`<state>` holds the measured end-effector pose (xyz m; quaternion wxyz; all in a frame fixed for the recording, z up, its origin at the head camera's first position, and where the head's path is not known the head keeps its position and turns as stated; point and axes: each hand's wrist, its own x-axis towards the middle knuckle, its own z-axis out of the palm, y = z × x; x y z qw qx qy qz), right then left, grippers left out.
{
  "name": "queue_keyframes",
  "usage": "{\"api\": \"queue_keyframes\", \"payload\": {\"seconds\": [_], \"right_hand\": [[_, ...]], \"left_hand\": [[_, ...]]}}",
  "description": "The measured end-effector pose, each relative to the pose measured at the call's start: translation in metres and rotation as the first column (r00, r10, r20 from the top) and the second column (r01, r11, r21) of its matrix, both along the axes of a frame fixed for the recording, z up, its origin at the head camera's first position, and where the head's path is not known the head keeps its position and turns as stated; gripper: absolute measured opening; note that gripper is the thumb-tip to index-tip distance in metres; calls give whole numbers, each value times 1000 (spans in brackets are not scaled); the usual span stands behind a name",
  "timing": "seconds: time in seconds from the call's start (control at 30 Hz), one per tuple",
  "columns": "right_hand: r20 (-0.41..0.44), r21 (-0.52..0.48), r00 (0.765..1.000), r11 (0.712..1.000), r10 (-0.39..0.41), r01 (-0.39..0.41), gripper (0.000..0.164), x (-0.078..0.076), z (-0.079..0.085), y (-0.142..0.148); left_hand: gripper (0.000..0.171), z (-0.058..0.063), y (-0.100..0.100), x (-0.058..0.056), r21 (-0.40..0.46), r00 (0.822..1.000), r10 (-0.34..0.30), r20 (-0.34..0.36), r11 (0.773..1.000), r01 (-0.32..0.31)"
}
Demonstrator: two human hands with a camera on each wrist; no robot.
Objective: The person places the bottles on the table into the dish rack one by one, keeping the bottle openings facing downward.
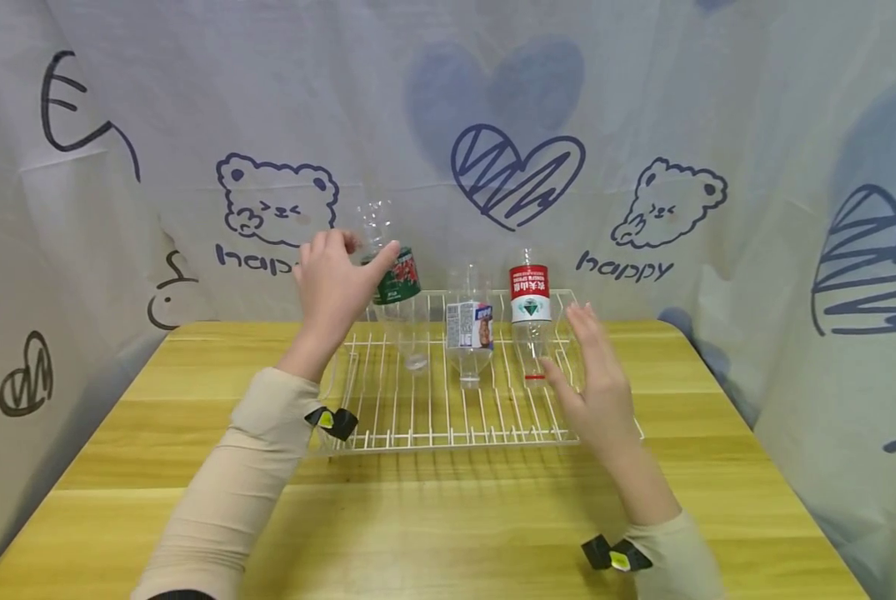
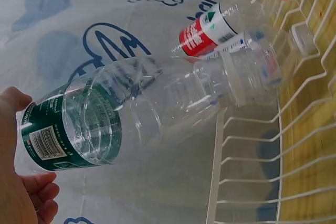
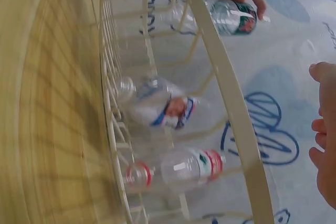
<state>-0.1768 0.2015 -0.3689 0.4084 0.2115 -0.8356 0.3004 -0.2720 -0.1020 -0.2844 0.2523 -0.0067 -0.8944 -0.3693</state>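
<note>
My left hand point(image 1: 335, 283) holds a clear plastic bottle with a green label point(image 1: 398, 279) between thumb and fingers, near its base. That bottle is upside down and tilted, its neck low among the wires of a white wire rack point(image 1: 448, 447). In the rack's middle, a clear bottle with a white and blue label point(image 1: 468, 327) stands neck down. To its right is another upside-down bottle, with a red and white label point(image 1: 530, 292). Beside this one my right hand point(image 1: 598, 392) is raised with fingers extended, holding nothing; the right wrist view shows a gap between hand and bottle.
The rack sits toward the back of a yellow wooden table point(image 1: 448, 525). Behind it hangs a pale cloth point(image 1: 395, 100) with drawn hearts and bears. Raised wires divide the rack into rows.
</note>
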Motion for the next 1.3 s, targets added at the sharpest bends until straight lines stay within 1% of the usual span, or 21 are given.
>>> {"api": "queue_keyframes", "payload": {"seconds": [0.1, 0.2, 0.27, 0.33, 0.43, 0.53, 0.57, 0.63, 0.73, 0.83, 1.0, 1.13, 1.3], "right_hand": [[27, 17, 998, 998, -54, 53, 62, 0, -1, 16], [84, 55, 989, 991, -123, 118, 65, 0, -4, 31], [138, 95, 976, 983, -169, 157, 67, 0, -6, 40], [207, 141, 957, 975, -202, 175, 70, -1, -7, 49], [333, 228, 912, 959, -239, 168, 75, -1, -8, 58], [454, 318, 851, 940, -263, 121, 78, -1, -9, 65], [485, 343, 832, 934, -270, 103, 79, -1, -10, 67], [534, 376, 800, 924, -274, 65, 78, -2, -12, 69], [586, 397, 764, 917, -271, 21, 78, -2, -15, 71], [616, 400, 742, 917, -264, -5, 78, -3, -18, 71], [639, 403, 721, 915, -268, -18, 79, -2, -22, 71], [650, 401, 711, 916, -269, -20, 80, -2, -23, 71], [659, 387, 706, 922, -258, -24, 81, -4, -26, 70]], "left_hand": [[69, 0, -2, -6, -39, 999, 16, 32, 999, -15], [72, -1, -4, -11, -78, 997, 28, 66, 997, -23], [74, -2, -5, -15, -102, 996, 32, 87, 995, -23], [76, -3, -6, -18, -124, 994, 37, 106, 992, -24], [77, -5, -6, -23, -157, 991, 44, 127, 987, -24], [78, -8, -6, -29, -183, 989, 47, 141, 983, -20], [78, -9, -6, -30, -189, 988, 46, 147, 982, -17], [79, -12, -6, -34, -203, 986, 46, 160, 979, -13], [79, -18, -6, -39, -226, 982, 52, 183, 974, -10], [78, -25, -5, -44, -253, 977, 65, 205, 967, -11], [82, -35, -2, -51, -264, 970, 53, 236, 964, 11], [81, -41, 0, -56, -255, 965, 43, 260, 967, 26], [76, -48, 2, -60, -263, 959, 50, 279, 964, 27]]}}
